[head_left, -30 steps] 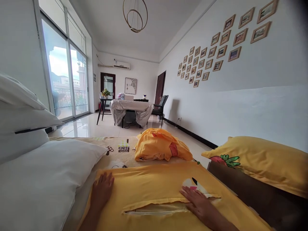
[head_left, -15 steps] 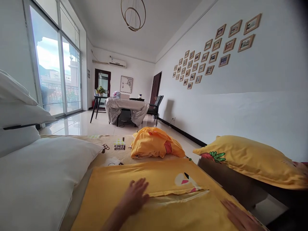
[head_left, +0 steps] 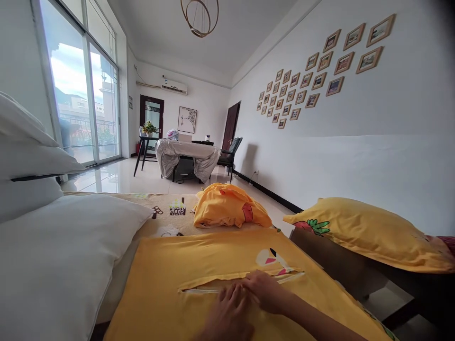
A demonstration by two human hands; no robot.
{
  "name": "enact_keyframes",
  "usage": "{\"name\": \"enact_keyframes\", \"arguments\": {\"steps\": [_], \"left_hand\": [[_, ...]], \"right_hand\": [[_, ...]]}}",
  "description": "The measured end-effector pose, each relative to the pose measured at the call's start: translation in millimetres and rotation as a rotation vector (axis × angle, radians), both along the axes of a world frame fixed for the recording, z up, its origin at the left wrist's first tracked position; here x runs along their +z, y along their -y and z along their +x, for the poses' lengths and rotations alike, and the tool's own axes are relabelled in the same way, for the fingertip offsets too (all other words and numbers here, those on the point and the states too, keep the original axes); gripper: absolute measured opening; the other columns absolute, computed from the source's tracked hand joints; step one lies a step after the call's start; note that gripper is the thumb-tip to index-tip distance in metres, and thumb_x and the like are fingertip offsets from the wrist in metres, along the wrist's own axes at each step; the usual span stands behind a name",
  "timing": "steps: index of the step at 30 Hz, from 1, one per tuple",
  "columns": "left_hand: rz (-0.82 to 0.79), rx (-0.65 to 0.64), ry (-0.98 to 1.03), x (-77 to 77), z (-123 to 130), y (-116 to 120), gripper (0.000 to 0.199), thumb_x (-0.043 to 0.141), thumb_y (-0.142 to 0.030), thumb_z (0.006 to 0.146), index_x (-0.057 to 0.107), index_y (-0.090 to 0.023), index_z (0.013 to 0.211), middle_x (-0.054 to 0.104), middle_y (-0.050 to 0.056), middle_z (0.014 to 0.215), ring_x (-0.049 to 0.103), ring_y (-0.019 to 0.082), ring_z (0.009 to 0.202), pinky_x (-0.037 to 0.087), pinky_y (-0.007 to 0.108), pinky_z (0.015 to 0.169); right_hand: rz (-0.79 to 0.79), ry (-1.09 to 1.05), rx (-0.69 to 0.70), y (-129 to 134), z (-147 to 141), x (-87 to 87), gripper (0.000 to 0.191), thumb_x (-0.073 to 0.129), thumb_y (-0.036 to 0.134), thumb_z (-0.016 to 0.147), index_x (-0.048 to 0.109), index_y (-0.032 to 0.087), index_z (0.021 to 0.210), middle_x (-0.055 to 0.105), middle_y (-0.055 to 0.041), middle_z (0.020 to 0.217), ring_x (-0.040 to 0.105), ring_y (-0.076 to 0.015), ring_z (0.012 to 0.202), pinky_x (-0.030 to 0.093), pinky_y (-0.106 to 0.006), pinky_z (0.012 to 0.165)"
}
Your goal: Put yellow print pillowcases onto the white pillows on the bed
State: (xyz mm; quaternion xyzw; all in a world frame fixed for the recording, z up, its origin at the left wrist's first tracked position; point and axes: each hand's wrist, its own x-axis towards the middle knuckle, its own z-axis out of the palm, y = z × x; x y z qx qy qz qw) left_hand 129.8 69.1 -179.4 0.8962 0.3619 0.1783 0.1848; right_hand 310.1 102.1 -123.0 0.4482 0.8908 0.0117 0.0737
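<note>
A white pillow (head_left: 67, 255) lies left of the flat yellow pillowcase (head_left: 156, 274). At its slit (head_left: 202, 287), the blurred left hand (head_left: 229, 310) curls, grip unclear; the right hand (head_left: 263, 289) pinches the slit's far edge. Right of the pillowcase rests a filled yellow pillow (head_left: 373, 229).

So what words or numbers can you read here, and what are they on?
"cham": in the dark print on the beige blanket; its other lines are too blurred to read.
Sticker on the air conditioner: too small to read.
I can't make out any numbers.
</note>
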Motion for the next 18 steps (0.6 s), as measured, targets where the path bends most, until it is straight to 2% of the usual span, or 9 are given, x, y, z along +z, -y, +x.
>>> {"name": "enact_keyframes", "arguments": {"steps": [3,5,9,13,16,18], "left_hand": [[0.056,-0.01,0.059,-6.0,3,-1,0.07,0.056,-0.043,0.08,0.032,-0.024,0.143,0.038,0.013,0.146,0.034,0.031,0.133,0.03,0.049,0.106],[0.076,-0.004,0.041,-12.4,6,-3,0.069,0.056,-0.044,0.08,0.035,-0.021,0.141,0.041,0.016,0.144,0.036,0.033,0.131,0.032,0.05,0.104],[0.134,0.0,-0.042,-25.0,11,-12,0.062,0.053,-0.051,0.081,0.047,-0.015,0.131,0.05,0.02,0.134,0.043,0.036,0.124,0.036,0.053,0.1],[0.214,-0.006,-0.044,-36.3,12,-18,0.059,0.053,-0.056,0.081,0.051,-0.018,0.126,0.047,0.02,0.137,0.047,0.037,0.121,0.041,0.054,0.095],[0.233,-0.011,0.001,-36.2,11,-14,0.052,0.056,-0.051,0.079,0.055,-0.021,0.121,0.051,0.018,0.134,0.048,0.035,0.121,0.044,0.052,0.092],[0.175,0.002,0.114,-27.3,8,-14,0.038,0.063,-0.043,0.074,0.064,-0.023,0.106,0.063,0.015,0.118,0.054,0.034,0.113,0.045,0.049,0.09]], "right_hand": [[0.03,0.038,0.013,-24,-25,-12.9,0.023,0.044,0.013,0.081,0.064,0.013,0.093,0.067,-0.0119,0.092,0.061,-0.0223,0.083,0.042,-0.03,0.072],[0.048,0.028,0.013,-35,-31,-16.4,0.023,0.043,0.014,0.082,0.064,0.013,0.093,0.066,-0.0119,0.093,0.061,-0.0226,0.084,0.041,-0.03,0.072],[0.081,0.005,0.022,-44,-34,-12.7,0.023,0.043,0.014,0.083,0.063,0.012,0.093,0.065,-0.0133,0.095,0.06,-0.0253,0.09,0.04,-0.034,0.077],[0.082,-0.05,0.017,-46,-32,-11.3,0.017,0.049,0.013,0.076,0.062,0.014,0.087,0.065,-0.0111,0.09,0.059,-0.0236,0.085,0.041,-0.033,0.075],[0.1,-0.145,-0.029,-48,-31,-23.6,0.013,0.048,0.016,0.079,0.059,0.016,0.085,0.063,-0.0093,0.091,0.057,-0.0213,0.085,0.041,-0.031,0.075],[0.128,-0.248,-0.064,-49,-29,-37.3,0.017,0.039,0.017,0.086,0.056,0.016,0.088,0.061,-0.0093,0.095,0.055,-0.0202,0.089,0.04,-0.032,0.079]]}}
